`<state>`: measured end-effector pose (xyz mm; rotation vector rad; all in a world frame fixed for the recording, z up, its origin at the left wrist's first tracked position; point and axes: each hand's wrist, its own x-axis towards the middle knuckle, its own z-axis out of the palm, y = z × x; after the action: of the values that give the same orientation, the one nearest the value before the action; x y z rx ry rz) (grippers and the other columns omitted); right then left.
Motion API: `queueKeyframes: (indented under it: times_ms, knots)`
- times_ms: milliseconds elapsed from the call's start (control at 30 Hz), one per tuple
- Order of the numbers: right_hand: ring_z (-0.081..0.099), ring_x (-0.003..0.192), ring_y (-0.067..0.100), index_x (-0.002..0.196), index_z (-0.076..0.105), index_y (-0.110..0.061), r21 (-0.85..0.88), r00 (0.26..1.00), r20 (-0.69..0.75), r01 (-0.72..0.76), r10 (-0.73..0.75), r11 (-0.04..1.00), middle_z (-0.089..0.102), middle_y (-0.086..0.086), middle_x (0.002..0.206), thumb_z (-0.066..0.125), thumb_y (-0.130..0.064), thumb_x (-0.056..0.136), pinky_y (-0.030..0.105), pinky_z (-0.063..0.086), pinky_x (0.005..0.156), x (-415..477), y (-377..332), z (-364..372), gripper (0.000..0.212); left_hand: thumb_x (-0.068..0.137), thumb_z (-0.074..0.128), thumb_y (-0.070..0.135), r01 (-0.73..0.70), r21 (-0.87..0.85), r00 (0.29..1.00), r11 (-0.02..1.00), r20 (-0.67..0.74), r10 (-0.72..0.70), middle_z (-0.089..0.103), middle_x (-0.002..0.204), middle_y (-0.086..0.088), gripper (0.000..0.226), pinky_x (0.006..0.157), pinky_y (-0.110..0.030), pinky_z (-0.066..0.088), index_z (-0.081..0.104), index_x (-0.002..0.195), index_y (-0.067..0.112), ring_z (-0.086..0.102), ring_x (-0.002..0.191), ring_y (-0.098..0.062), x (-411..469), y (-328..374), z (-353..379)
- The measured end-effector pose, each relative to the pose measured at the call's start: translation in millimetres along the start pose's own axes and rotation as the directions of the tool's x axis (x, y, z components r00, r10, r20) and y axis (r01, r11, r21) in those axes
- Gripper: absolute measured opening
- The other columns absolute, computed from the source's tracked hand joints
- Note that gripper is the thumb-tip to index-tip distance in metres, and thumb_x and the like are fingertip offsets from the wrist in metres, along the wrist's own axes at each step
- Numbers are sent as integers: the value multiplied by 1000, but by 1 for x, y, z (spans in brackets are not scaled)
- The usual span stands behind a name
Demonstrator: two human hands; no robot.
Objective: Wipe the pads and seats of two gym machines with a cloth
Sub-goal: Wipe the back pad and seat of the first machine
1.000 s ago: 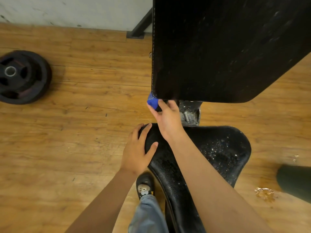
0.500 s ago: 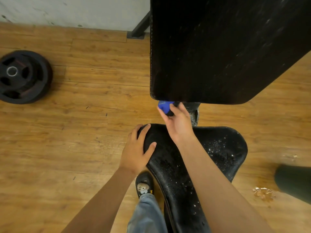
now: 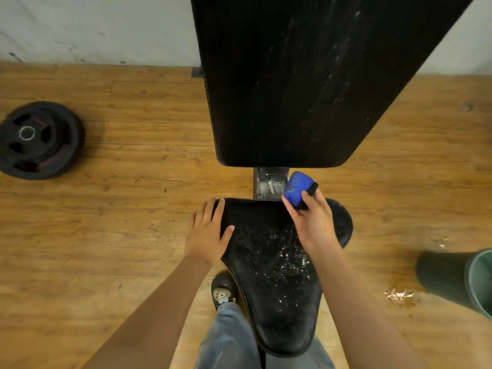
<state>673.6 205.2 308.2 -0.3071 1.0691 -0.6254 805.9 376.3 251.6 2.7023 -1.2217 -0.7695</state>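
While the left hand point(image 3: 209, 233) lies flat on the far left corner of the black seat point(image 3: 274, 275), fingers straight and slightly spread, thumb on the vinyl, the right hand point(image 3: 312, 222) grips a bunched blue cloth point(image 3: 296, 189) with its fingers curled round it. The cloth sits over the seat's far right edge, just beside the metal bracket point(image 3: 269, 182) that joins the seat to the big black back pad point(image 3: 292, 89) above it. White specks (whether droplets or dust I cannot tell) dot the seat and streak the pad. A black weight plate point(image 3: 40, 141) lies on the wooden floor point(image 3: 119, 235) well to the left, a dark green bucket point(image 3: 452, 280) stands at the right edge beside a small wet patch point(image 3: 399, 295), and a black shoe point(image 3: 222, 291) shows beside the seat.
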Motion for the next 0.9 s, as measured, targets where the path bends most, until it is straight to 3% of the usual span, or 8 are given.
queueKeyframes:
  times_ms: [100, 200, 333, 467, 567, 667, 800, 900]
  knots:
    - [60, 109, 26, 112, 61, -16, -80, 998, -59, 12, -17, 997, 58, 6, 119, 48, 0, 96, 41, 54, 89, -24, -14, -3, 26, 100, 33, 48, -25, 25, 999, 999, 33, 24, -3, 162, 0, 69, 121, -41, 1, -2, 154, 22, -8, 148, -19, -19, 21, -20]
    - [61, 105, 22, 107, 62, -16, -161, 996, -83, 21, -35, 987, 61, 7, 116, 52, -2, 95, 39, 54, 86, -51, -28, 2, 21, 100, 36, 46, -30, -59, 1000, 998, 0, 30, 0, 162, -1, 69, 121, -40, 2, 2, 154, 20, -5, 148, -19, -44, 40, -48]
    - [63, 101, 20, 122, 55, -8, -285, 990, -102, 63, -96, 957, 60, 8, 116, 58, -2, 92, 33, 59, 76, -88, -47, 17, 31, 99, 39, 43, -88, -94, 990, 992, -117, 77, 5, 162, 0, 66, 121, -39, 8, 11, 154, 18, 3, 148, -18, -77, 62, -93]
    - [59, 113, 23, 134, 49, -21, -458, 985, -11, 148, -172, 877, 54, 6, 129, 65, -4, 87, 44, 54, 91, -118, -76, 41, 53, 98, 45, 39, -153, -106, 955, 982, -271, 120, 12, 161, -1, 66, 121, -39, 10, 16, 153, 15, 7, 147, -16, -96, 84, -142]
    - [57, 117, 21, 139, 46, -17, -524, 973, 85, 226, -213, 821, 55, 5, 131, 68, -11, 86, 46, 49, 99, -136, -99, 59, 57, 98, 46, 40, -167, -118, 930, 979, -349, 117, 14, 160, 1, 66, 120, -40, 15, 18, 152, 16, 11, 147, -15, -106, 100, -172]
    - [61, 112, 20, 129, 57, -13, -573, 944, 164, 327, -285, 752, 65, 3, 120, 72, -17, 84, 45, 49, 99, -150, -121, 76, 47, 98, 46, 40, -195, -139, 903, 971, -412, 122, 11, 160, 3, 67, 120, -38, 14, 16, 153, 18, 9, 147, -14, -107, 117, -199]
    - [64, 101, 17, 110, 62, -17, -566, 883, 269, 468, -385, 678, 67, 3, 107, 69, -14, 86, 26, 51, 82, -167, -155, 99, 25, 98, 44, 41, -232, -97, 867, 968, -472, 161, 9, 161, 3, 67, 121, -36, 12, 13, 153, 19, 6, 147, -13, -89, 133, -242]
    - [64, 95, 14, 100, 60, -24, -531, 832, 337, 555, -441, 641, 66, 1, 103, 66, -14, 88, 22, 54, 71, -177, -184, 119, 17, 98, 45, 40, -285, -33, 807, 958, -548, 221, 14, 160, 0, 66, 120, -41, 18, 16, 153, 17, 11, 147, -17, -71, 145, -281]
